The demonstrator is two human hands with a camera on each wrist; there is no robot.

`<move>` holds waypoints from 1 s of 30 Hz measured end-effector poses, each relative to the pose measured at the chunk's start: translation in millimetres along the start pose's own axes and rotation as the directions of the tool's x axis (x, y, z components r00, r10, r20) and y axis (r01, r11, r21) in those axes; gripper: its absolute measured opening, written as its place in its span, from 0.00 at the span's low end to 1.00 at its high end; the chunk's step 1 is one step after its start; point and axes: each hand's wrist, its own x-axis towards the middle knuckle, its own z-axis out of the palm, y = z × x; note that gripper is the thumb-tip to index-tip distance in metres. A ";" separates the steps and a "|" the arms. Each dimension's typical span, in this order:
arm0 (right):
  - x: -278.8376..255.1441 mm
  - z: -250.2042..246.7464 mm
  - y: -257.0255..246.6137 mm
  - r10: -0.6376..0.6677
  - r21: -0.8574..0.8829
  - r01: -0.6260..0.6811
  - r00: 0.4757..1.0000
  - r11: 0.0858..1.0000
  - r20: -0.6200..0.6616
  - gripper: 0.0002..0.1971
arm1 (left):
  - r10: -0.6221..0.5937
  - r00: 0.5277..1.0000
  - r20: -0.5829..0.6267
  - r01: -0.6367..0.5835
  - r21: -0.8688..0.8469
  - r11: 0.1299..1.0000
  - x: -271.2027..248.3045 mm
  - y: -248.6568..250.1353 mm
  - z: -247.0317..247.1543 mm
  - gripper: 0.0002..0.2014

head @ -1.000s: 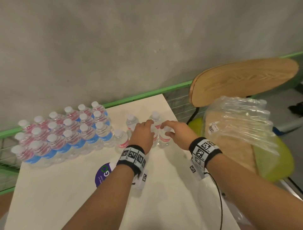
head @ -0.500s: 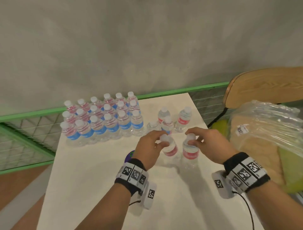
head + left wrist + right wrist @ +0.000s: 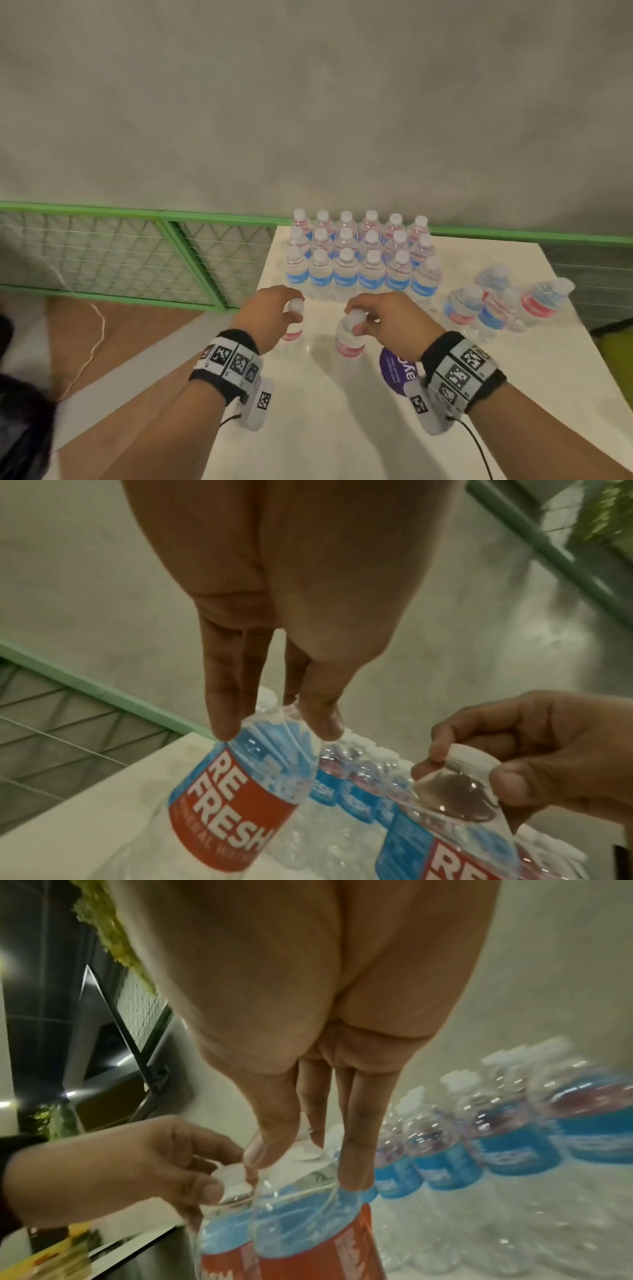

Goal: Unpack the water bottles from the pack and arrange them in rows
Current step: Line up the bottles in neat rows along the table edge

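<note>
Three rows of clear water bottles with white caps and blue-and-red labels stand at the back of the white table. In front of them my left hand pinches the cap and neck of one bottle, which stands near the table's left edge. My right hand grips the top of a second bottle just to its right. In the left wrist view my left hand's fingertips clasp the bottle at its shoulder. The right wrist view has my right hand on its bottle.
Several loose bottles stand in a cluster at the table's right side. A purple round sticker lies on the table under my right wrist. A green-framed mesh fence runs behind and left of the table. A grey wall rises beyond.
Both hands took a bottle each from the loose cluster and carried them left, to the front of the rows. The view swung left, so the chair and plastic wrap are out of sight.
</note>
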 end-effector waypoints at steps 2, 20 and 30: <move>29.6 9.5 -14.9 -0.013 -0.008 0.013 1.000 1.000 0.003 0.14 | -0.028 0.999 -0.024 0.028 -0.007 1.000 11.8 -12.2 -8.7 0.17; 114.5 35.8 -26.4 0.090 -0.100 -0.110 0.978 0.989 -0.188 0.18 | -0.034 0.987 -0.159 0.013 -0.135 0.991 59.6 -20.9 4.7 0.20; 110.7 36.0 -28.9 0.080 -0.079 -0.096 0.978 0.992 -0.193 0.19 | 0.010 0.995 -0.098 -0.008 0.022 1.000 74.3 -28.6 11.7 0.17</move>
